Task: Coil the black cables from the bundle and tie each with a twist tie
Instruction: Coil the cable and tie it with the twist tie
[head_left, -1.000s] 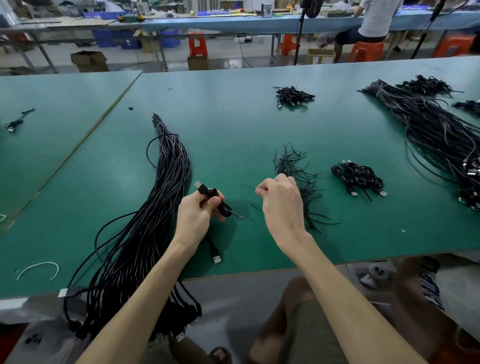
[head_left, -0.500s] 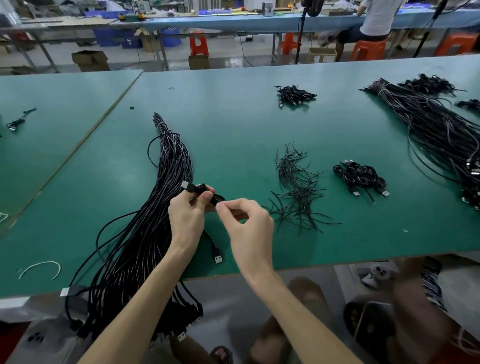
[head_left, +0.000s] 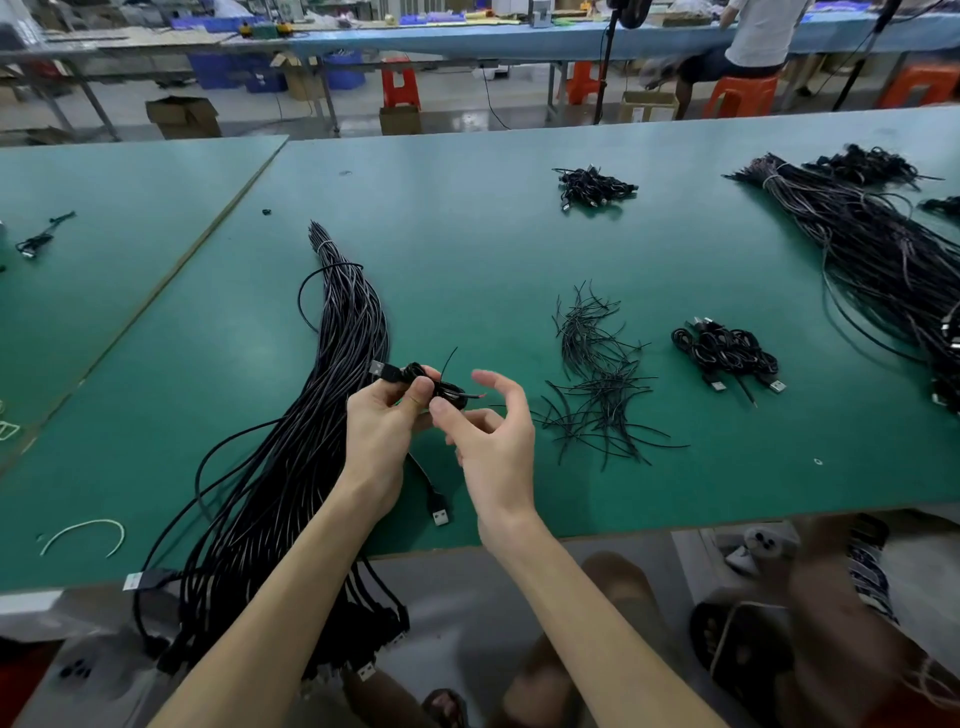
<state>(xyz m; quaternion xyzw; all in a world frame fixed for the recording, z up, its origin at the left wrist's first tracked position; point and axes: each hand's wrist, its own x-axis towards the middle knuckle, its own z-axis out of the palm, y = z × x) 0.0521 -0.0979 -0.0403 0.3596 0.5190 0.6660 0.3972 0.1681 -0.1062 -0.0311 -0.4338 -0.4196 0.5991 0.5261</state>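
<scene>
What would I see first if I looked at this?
Two hands in the middle: the left hand grips a small coiled cable, the right hand open beside it. Left of them sprawls a big black cable bundle; to the right lies a pile of twist ties.

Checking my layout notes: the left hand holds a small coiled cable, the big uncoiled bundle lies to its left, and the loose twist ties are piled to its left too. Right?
Not quite: the head view shows the loose twist ties piled to the right of the left hand. It does hold the coiled cable, and the bundle lies to its left.
</scene>
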